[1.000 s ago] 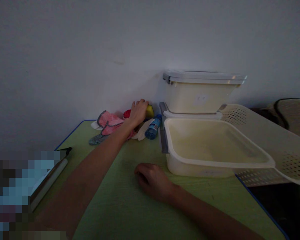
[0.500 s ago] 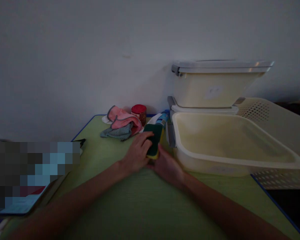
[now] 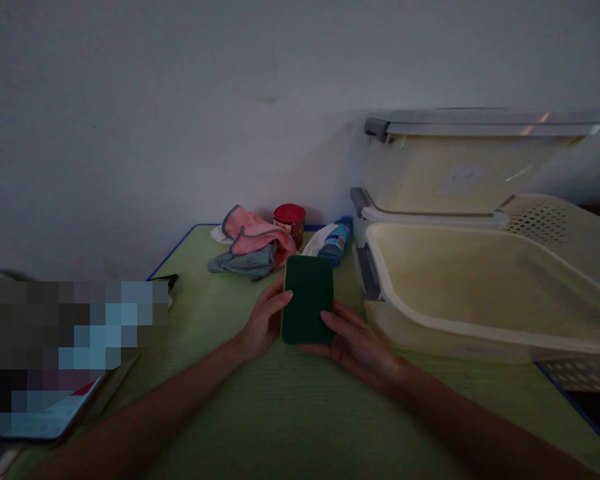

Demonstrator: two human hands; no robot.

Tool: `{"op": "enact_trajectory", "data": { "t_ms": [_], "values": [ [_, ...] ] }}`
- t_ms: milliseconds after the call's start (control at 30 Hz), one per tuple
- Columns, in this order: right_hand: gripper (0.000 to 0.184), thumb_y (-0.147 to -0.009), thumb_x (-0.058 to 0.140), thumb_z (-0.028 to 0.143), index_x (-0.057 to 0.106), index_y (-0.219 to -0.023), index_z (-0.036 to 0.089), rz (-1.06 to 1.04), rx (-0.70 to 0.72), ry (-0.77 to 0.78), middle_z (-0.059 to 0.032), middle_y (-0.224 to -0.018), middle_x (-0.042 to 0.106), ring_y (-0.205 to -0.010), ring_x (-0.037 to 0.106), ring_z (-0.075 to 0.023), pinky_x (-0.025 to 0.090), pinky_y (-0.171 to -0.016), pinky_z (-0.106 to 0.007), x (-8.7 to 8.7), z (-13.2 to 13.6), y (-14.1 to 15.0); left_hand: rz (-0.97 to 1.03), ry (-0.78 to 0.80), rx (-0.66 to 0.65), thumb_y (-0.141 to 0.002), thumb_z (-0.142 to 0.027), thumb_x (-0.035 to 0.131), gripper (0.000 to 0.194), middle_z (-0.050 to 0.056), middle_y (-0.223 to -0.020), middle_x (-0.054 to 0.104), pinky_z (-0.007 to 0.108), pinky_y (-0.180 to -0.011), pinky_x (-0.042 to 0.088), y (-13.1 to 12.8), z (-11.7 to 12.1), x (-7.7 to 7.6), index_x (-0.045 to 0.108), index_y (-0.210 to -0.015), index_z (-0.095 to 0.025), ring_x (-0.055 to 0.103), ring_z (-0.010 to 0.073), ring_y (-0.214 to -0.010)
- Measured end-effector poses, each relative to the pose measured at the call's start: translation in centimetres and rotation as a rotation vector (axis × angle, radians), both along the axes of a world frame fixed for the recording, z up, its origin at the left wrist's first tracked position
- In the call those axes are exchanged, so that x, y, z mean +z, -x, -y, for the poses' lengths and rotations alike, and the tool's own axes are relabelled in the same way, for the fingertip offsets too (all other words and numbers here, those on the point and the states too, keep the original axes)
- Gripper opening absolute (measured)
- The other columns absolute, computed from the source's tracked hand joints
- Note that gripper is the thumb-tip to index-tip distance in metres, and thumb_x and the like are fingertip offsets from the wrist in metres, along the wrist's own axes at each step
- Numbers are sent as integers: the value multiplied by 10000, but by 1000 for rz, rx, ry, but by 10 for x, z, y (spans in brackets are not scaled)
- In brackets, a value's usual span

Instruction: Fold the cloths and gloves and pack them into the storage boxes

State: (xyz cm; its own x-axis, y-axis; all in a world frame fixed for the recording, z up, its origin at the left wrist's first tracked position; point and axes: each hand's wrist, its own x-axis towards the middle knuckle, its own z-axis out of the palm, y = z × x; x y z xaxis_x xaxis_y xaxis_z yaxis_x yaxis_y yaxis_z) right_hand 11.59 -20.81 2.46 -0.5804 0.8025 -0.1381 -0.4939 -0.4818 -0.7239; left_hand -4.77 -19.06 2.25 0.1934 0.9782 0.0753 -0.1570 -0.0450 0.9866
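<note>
Between my two hands is a scouring sponge, its dark green side facing me and a thin yellow strip showing along its left edge. My left hand grips the left edge, thumb on the green face. From the right, my right hand holds the lower right edge, thumb on the front and fingers partly behind. Beyond the sponge lie a pink cloth and a grey-blue cloth, crumpled together. A blue bottle lies on its side behind the sponge, near a white cloth or paper.
A red-lidded container stands by the wall. At right, an open cream bin sits before a lidded bin, with a perforated white basket beyond. A partly pixelated screen-like device is at left on the green table.
The sponge has turned from a tilted position to face me squarely and come closer. My left hand has shifted from over its face to its left edge. The view has moved slightly.
</note>
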Motion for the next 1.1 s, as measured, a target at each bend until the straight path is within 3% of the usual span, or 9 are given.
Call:
{"op": "enact_trajectory", "data": {
  "t_ms": [133,267,367,667,867,1100],
  "values": [
    [348,-761,649,290,530,-1077,205,38,8,-11,-50,-1070,623,-889,634,-169,533,-762,-353,-3,1,-2,129,212,-85,-655,-564,626,490,107,-843,703,363,-712,520,3,-2,0,650,-916,-150,656,264,-820],
    [481,-725,667,298,486,-1162,211,61,-10,2,-76,-1128,610,-1013,605,-222,508,-838,-429,-2,1,-2,170,260,-84,-616,-514,684,405,85,-756,700,332,-654,506,4,-4,-1,669,-806,-156,651,235,-736],
    [460,-715,661,288,499,-1139,212,62,-14,4,-85,-1159,600,-1083,569,-240,484,-877,-450,-1,1,-2,161,267,-68,-624,-505,678,369,69,-714,690,322,-633,498,2,-6,-2,666,-755,-161,643,218,-694],
    [458,-701,663,281,512,-1127,204,92,-24,4,-81,-1139,614,-1097,559,-237,472,-898,-436,-1,0,-3,80,239,-30,-674,-482,616,321,17,-569,582,269,-553,446,-1,-5,0,585,-627,-166,574,163,-586],
    [470,-680,723,360,561,-1084,183,112,-67,5,-83,-1081,645,-1040,588,-227,460,-909,-405,-2,1,-1,1,174,8,-631,-525,612,410,-42,-480,390,197,-406,267,-5,0,-1,465,-514,-161,349,74,-439],
    [410,-699,684,470,609,-994,196,273,-130,-153,-54,-975,657,-875,616,-190,480,-819,-358,-8,2,-2,-23,-55,-94,-714,-518,571,372,-22,-586,446,198,-460,326,-3,7,7,550,-678,-148,382,90,-516]
  ]
}}
